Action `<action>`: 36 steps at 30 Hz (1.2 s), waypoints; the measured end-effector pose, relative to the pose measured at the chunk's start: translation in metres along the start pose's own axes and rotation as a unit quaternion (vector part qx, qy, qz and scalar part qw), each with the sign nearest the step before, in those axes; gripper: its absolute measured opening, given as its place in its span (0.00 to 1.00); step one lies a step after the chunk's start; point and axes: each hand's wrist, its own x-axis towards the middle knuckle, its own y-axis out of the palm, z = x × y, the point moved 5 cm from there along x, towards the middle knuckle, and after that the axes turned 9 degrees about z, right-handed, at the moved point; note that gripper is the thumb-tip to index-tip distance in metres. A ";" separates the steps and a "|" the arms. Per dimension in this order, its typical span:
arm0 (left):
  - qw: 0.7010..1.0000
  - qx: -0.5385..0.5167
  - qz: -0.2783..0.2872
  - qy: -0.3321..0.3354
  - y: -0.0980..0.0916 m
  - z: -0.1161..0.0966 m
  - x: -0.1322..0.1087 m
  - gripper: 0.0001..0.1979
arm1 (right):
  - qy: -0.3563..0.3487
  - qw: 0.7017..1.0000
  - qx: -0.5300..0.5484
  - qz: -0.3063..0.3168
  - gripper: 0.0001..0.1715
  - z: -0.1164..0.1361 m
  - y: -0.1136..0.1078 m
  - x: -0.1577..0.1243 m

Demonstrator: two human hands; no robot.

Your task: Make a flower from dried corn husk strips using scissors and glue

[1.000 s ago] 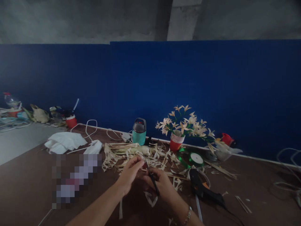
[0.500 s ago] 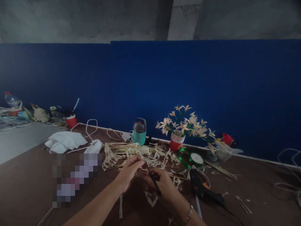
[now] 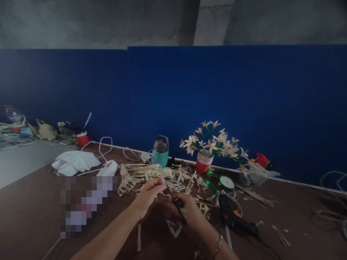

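Observation:
My right hand (image 3: pixel 187 209) is closed round a pair of dark-handled scissors (image 3: pixel 177 207), whose blades point up and left. Close to the blades, my left hand (image 3: pixel 149 196) pinches a small pale piece, probably dried husk, mostly hidden by the fingers. Just beyond both hands spreads a heap of dried corn husks (image 3: pixel 132 177) with many cut strips. A few loose husk scraps (image 3: pixel 173 229) lie on the brown table below my hands.
Behind the husks stand a teal-bodied bottle (image 3: pixel 161 157) and red cups (image 3: pixel 204 166) holding husk flowers (image 3: pixel 213 144). To the right are a green ribbon spool (image 3: pixel 226 182) and a black glue gun (image 3: pixel 238 218). White cloth (image 3: pixel 76 162) and cables lie left.
Both hands stay in almost the same place, the scissors shifting only very slightly. Nothing else has visibly moved.

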 end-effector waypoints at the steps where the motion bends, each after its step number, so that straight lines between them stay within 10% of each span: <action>1: 1.000 0.010 0.000 -0.002 -0.001 -0.001 0.000 0.09 | 0.000 1.000 0.000 0.003 0.20 -0.002 -0.001 0.000; 28: 0.996 0.062 0.062 -0.011 -0.005 -0.006 0.003 0.05 | -0.006 0.999 -0.038 0.009 0.14 -0.005 -0.004 0.001; 36: 0.944 0.305 -0.114 0.053 -0.048 -0.020 0.012 0.11 | 0.030 0.988 -0.130 -0.082 0.16 0.005 -0.019 0.001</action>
